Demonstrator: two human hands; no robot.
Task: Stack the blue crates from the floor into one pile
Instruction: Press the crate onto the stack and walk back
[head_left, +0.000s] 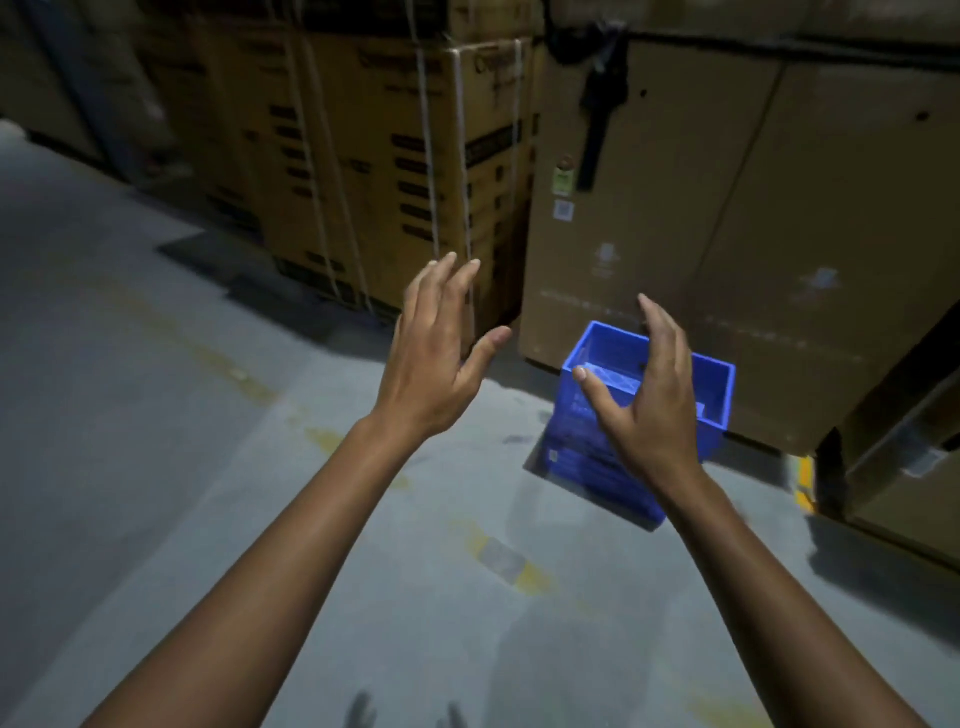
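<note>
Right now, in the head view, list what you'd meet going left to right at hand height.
Strapped cartons → left hand → right hand in front of the blue crates → plain brown boxes.

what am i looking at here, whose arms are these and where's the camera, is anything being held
There is no machine here. The one picture comes from a wide-angle camera worn on a person's head, looking forward and down, so the two bare arms reaching into view are that person's own. The left hand and the right hand are both open with fingers spread, and neither has a grip on anything. Beyond the right hand, a pile of blue crates stands on the grey concrete floor; the top crate is open upward. The pile stands close to a large plain cardboard box, with strapped cardboard cartons to its left. The picture is dim and somewhat blurred.
</note>
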